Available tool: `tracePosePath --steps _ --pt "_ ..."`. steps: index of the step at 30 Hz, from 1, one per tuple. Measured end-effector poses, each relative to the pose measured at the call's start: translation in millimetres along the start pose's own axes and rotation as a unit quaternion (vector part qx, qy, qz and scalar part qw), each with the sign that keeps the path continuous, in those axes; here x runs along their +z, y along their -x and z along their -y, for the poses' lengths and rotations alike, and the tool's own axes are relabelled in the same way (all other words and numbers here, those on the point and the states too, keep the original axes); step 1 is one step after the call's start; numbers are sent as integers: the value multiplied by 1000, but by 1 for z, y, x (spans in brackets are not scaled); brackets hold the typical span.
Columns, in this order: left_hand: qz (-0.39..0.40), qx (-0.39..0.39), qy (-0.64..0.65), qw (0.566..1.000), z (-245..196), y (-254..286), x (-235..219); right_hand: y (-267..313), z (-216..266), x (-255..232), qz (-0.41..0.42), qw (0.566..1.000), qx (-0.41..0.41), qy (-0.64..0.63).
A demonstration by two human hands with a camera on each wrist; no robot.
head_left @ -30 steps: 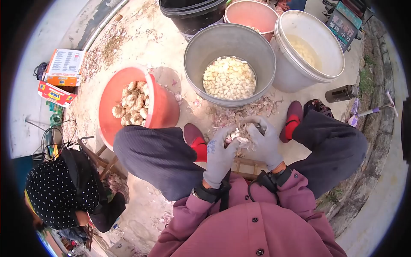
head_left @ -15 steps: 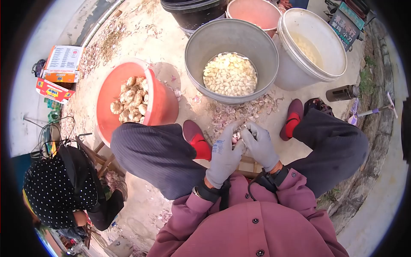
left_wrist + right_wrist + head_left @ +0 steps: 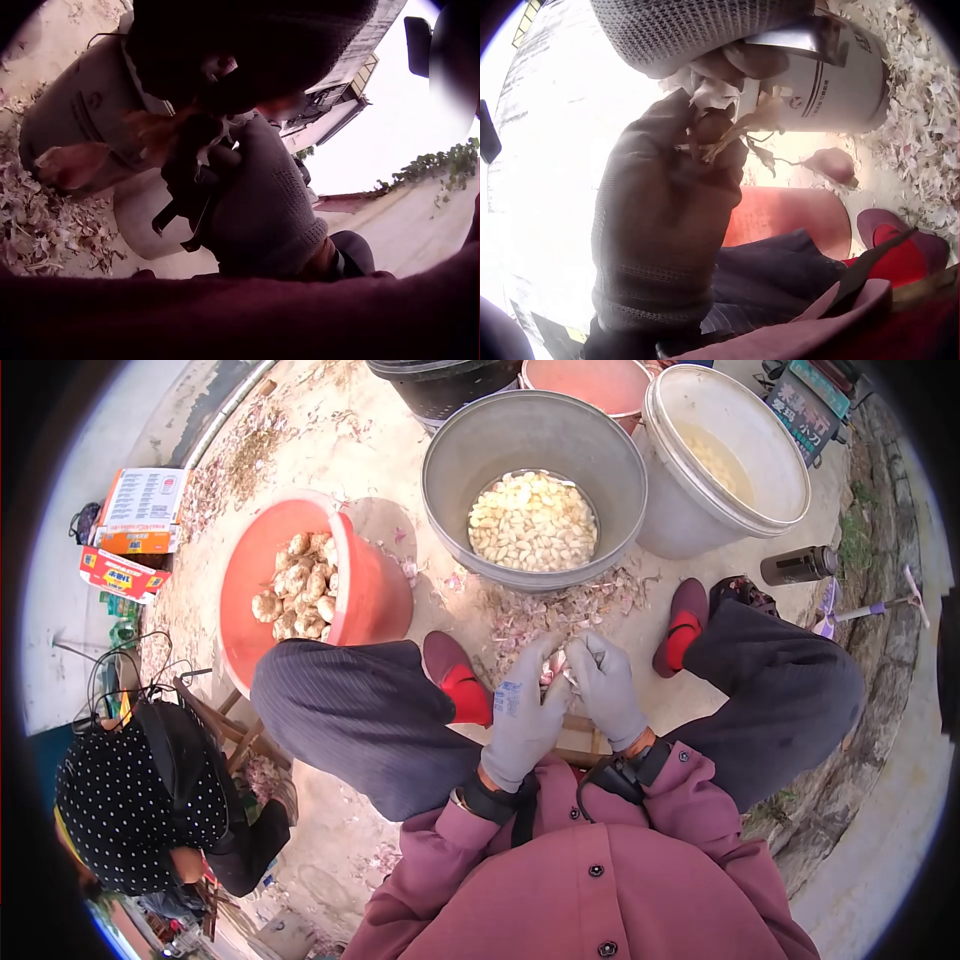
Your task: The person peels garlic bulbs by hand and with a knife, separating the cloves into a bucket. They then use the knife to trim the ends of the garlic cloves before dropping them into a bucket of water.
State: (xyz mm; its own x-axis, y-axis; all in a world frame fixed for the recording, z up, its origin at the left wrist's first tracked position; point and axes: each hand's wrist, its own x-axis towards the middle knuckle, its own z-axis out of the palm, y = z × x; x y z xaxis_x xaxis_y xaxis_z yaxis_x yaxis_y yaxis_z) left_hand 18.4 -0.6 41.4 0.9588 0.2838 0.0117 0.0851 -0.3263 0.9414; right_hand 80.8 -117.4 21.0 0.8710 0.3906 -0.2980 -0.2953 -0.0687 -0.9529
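In the head view, my gloved left hand [image 3: 525, 712] pinches a pinkish garlic bulb [image 3: 553, 666] between thumb and fingers. From the other side my gloved right hand [image 3: 610, 690] grips the same garlic, fingertips bent onto it. The right wrist view shows a metal piece [image 3: 821, 39] at the right hand's fingers and dry peel [image 3: 769, 112] between the hands. A clove-shaped piece [image 3: 832, 165] hangs there on a thin strand. Beyond the hands, a grey bucket [image 3: 440, 510] holds peeled cloves [image 3: 530, 525] in liquid. Much of the bulb is hidden by the fingers.
An orange-red tub [image 3: 380, 590] with whole garlic bulbs [image 3: 300, 588] stands left, near my knee. A white bucket [image 3: 690, 525], a dark bucket [image 3: 450, 395] and a bottle [image 3: 800, 565] stand farther out. Peels [image 3: 520, 615] litter the ground. Someone in a dotted garment [image 3: 130, 800] sits at left.
My hands have drawn closer together around the garlic, and the loose peel seen between them a second ago no longer shows there. The buckets sit slightly higher in the head view.
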Motion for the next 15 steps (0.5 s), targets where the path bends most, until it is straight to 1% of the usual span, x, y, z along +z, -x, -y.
tracePosePath --steps 4,6,7,8,9,10,11,12,13,15 --pt "11 6 0 1000 -5 1 -1 -3 -4 -3 6 1000 -7 -27" --pt "11 -4 5 1000 -6 0 -1 -5 -3 -4 23 998 21 -45" --pt "8 -13 10 1000 -5 0 -1 -6 -2 -6 22 998 22 -45" --pt "9 -13 10 1000 -5 0 -2 -7 -1 -10 42 996 38 -62" --pt "18 -12 12 1000 -5 -1 -3 -7 0 -13 63 994 53 -78" --pt "27 -10 13 1000 -5 -1 -5 -3 7 -16 64 994 52 -78" --pt "26 -10 12 1000 -3 -1 -5 2 19 -20 96 985 -108 97" --pt "20 -26 30 999 -1 -1 -5 6 25 -23 121 920 -260 268" --pt "14 -42 48 998 -2 -2 -5 6 23 -27 121 920 -259 269" --pt "18 -46 55 997 -6 -3 -7 3 18 -32 198 950 -180 159"
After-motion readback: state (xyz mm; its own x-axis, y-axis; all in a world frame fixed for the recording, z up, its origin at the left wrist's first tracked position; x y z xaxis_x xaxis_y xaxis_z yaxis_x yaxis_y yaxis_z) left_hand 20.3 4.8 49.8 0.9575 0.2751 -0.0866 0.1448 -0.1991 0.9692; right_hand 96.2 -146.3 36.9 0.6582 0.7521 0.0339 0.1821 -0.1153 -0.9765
